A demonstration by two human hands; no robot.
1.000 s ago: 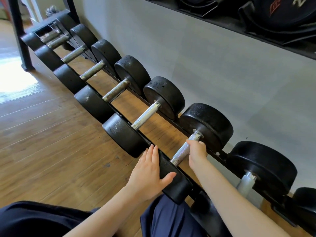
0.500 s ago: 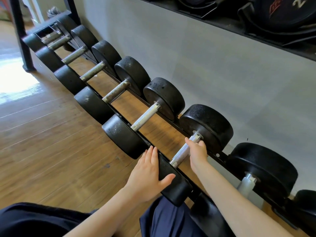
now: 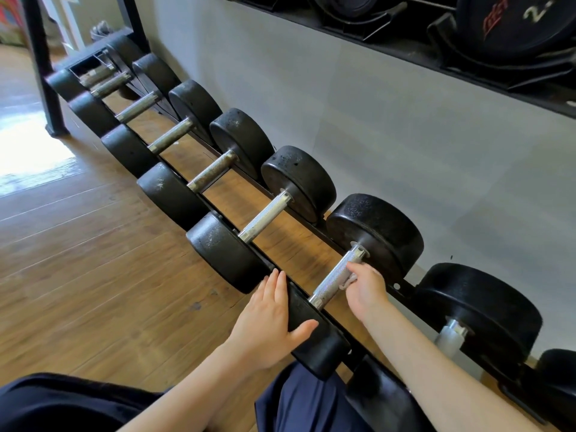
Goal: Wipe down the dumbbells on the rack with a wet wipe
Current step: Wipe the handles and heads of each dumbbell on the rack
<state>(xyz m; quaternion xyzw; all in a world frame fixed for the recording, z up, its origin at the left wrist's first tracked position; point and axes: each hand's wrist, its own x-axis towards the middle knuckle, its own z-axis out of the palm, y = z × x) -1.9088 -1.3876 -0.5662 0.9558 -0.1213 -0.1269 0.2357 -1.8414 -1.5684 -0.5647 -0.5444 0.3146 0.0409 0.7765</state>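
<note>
Dumbbells sit in a row on a low black rack (image 3: 405, 286) along the grey wall (image 3: 358, 120), running from ten o'clock to four o'clock. Our right hand (image 3: 364, 288) pinches a pale wet wipe (image 3: 349, 281) against the knurled chrome handle (image 3: 335, 280) of the nearest dumbbell (image 3: 374, 235). Our left hand (image 3: 268, 319) rests flat, fingers straight, on its near black head (image 3: 314, 344) at six o'clock.

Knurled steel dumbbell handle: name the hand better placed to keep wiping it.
Right hand: it holds the white wet wipe against the handle. Left hand braces the black weight head.
</note>
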